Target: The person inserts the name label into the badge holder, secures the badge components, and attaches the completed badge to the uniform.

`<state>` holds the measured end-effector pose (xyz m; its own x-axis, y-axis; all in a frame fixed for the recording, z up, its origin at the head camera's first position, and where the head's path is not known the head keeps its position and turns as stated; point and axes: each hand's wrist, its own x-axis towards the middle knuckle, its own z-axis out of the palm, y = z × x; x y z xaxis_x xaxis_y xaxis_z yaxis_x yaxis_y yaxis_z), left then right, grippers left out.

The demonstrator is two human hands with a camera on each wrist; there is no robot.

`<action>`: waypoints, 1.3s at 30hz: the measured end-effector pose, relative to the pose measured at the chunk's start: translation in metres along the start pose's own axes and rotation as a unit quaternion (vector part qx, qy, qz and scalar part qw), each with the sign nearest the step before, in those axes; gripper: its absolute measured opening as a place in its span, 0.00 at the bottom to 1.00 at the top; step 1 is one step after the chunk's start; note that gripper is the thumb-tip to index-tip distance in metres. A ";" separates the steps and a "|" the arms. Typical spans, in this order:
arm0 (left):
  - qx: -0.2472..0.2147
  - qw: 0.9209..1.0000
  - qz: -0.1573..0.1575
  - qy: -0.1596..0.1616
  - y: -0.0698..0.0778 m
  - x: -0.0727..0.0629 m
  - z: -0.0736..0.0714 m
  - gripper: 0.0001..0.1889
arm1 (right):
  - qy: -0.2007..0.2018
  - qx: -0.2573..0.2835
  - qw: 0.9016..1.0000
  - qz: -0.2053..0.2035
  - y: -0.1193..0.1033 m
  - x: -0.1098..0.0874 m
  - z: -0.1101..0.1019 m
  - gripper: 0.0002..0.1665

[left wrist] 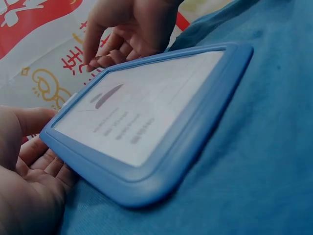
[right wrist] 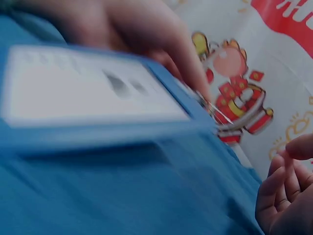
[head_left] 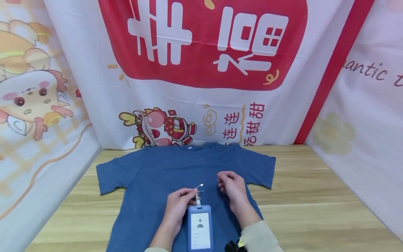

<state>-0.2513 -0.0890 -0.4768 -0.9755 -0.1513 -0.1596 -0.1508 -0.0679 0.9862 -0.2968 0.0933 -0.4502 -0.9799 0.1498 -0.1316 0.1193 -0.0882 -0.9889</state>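
Observation:
A blue ID badge holder (head_left: 189,229) with a white card (head_left: 200,234) lies over a navy T-shirt (head_left: 148,199). At its top is a metal clip (head_left: 198,200) with a pin, whose two thin wire arms stand spread apart. My left hand (head_left: 177,204) pinches this pin between thumb and fingers, left of the clip. To the right, over the shirt's chest, my right hand (head_left: 234,189) hovers with loosely bent fingers and nothing visible in them. The left wrist view shows the holder (left wrist: 146,181) tilted, its lower edge close over the cloth.
The shirt is spread on a wood-grain table (head_left: 302,196), collar towards the back. A printed white and red cloth (head_left: 201,80) hangs behind the table, and further printed cloths stand at the left and right sides.

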 end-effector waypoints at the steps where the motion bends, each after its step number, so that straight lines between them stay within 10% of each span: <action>1: -0.002 1.000 -0.003 0.002 -0.001 -0.001 -0.001 0.15 | 0.005 -0.010 1.000 -0.002 -0.001 0.005 -0.003 0.11; 12: -0.027 1.000 0.011 0.010 0.004 0.000 -0.003 0.15 | -0.040 -0.049 0.998 -0.022 0.007 0.043 -0.022 0.15; 25: -0.046 0.999 -0.006 0.013 0.002 -0.003 -0.007 0.15 | -0.045 -0.188 0.977 -0.094 0.021 0.039 -0.019 0.11; 35: -0.053 0.997 -0.036 0.039 0.018 -0.002 0.005 0.15 | -0.060 -0.406 0.893 -0.185 0.012 0.052 -0.009 0.03; 39: -0.050 0.997 -0.028 0.051 0.030 0.011 0.016 0.15 | -0.043 -0.407 0.887 -0.213 0.008 0.064 -0.003 0.06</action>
<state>-0.2694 -0.0767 -0.4478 -0.9439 -0.2429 -0.2237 -0.1835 -0.1774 0.9669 -0.3582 0.1055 -0.4671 -0.9684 -0.0800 0.2361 -0.2225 0.7045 -0.6739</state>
